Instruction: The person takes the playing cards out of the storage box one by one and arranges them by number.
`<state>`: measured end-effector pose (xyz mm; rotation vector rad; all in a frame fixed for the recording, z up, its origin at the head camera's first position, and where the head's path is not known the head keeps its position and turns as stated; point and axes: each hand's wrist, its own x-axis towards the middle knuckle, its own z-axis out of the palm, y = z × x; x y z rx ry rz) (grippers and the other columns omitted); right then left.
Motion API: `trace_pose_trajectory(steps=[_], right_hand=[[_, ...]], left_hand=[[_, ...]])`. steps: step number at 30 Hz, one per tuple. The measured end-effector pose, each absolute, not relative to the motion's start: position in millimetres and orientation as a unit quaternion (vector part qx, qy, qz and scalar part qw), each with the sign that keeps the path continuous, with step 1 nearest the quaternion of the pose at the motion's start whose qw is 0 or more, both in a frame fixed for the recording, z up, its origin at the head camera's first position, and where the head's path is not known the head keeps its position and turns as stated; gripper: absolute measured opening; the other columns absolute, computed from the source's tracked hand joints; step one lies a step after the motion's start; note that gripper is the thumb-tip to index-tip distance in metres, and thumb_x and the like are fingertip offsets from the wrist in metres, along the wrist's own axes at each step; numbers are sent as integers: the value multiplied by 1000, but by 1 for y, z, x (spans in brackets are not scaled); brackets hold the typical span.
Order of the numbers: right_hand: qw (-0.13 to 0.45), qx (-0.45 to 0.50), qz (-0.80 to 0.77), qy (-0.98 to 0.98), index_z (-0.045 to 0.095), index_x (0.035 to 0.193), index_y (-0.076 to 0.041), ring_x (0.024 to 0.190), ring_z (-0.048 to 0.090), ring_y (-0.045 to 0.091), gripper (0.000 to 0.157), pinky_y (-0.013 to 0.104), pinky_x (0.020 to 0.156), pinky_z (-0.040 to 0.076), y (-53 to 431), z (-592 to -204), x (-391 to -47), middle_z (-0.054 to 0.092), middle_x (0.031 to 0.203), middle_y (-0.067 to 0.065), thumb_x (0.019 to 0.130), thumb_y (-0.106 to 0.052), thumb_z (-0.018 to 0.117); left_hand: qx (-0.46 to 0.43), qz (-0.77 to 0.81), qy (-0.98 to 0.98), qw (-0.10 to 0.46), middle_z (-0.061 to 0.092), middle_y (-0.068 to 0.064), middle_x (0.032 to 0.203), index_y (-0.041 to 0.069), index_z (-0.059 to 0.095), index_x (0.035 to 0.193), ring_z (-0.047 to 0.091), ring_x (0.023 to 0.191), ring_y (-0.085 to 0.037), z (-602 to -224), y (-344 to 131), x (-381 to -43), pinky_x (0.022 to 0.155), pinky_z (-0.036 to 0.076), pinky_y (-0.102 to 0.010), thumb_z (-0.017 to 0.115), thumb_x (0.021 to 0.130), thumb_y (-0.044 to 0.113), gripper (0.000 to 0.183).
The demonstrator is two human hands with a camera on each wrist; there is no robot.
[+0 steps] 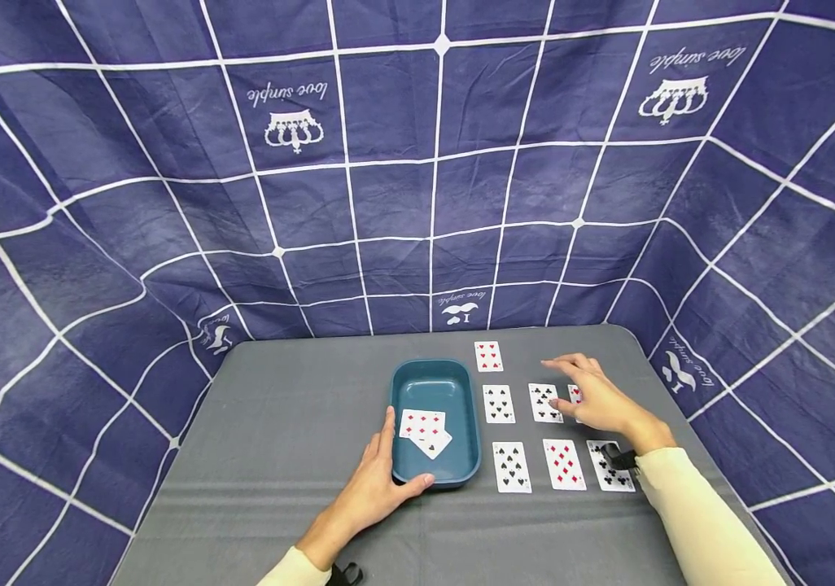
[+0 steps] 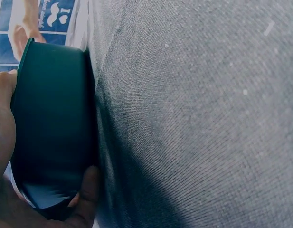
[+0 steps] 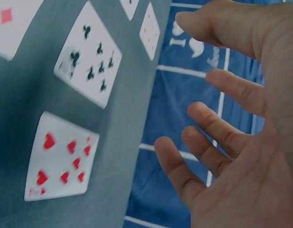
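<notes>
My left hand (image 1: 372, 482) holds a blue rectangular tray (image 1: 470, 415) at its near left corner, thumb over the near rim and fingers along the left side. Inside the tray lie a diamonds card (image 1: 423, 422) and a spades card (image 1: 434, 445) that overlap. Above the table my right hand (image 1: 596, 400) is spread, with nothing between thumb and fingers. Below it are a clubs card (image 1: 540, 395) and a hearts card (image 3: 63, 159); in the head view the hand partly covers both. The left wrist view shows the tray's outer wall (image 2: 56, 104) against the fingers.
At the back lies another hearts card (image 1: 488, 356), with a spades card (image 1: 499, 404) nearer. The front row has spades (image 1: 512, 467), diamonds (image 1: 564, 465) and clubs (image 1: 614, 480), the last partly under the right wrist's strap. Blue checked cloth (image 1: 388, 195) surrounds the grey table (image 1: 278, 423).
</notes>
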<state>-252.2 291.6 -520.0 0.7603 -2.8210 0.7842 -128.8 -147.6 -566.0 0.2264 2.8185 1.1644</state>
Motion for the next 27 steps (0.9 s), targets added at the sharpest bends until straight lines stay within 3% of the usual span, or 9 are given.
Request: trace_pose_trajectory(steps=[12, 27], right_hand=[[43, 285, 257, -922, 68, 161, -10, 146, 57, 49, 68, 73, 121, 49, 243, -509, -249, 64, 158, 20, 98, -10, 91], [5, 366, 244, -898, 65, 165, -14, 152, 56, 41, 68, 65, 125, 53, 173, -499, -253, 61, 163, 15, 101, -14, 90]], left_hand=[[72, 388, 918, 39, 53, -27, 170, 12, 8, 189, 57, 156, -41, -568, -148, -128, 124, 53, -65, 95, 92, 63, 140], [78, 382, 920, 30, 54, -29, 169, 10, 9, 189, 58, 154, -44, -567, -149, -128, 123, 54, -67, 95, 92, 65, 140]])
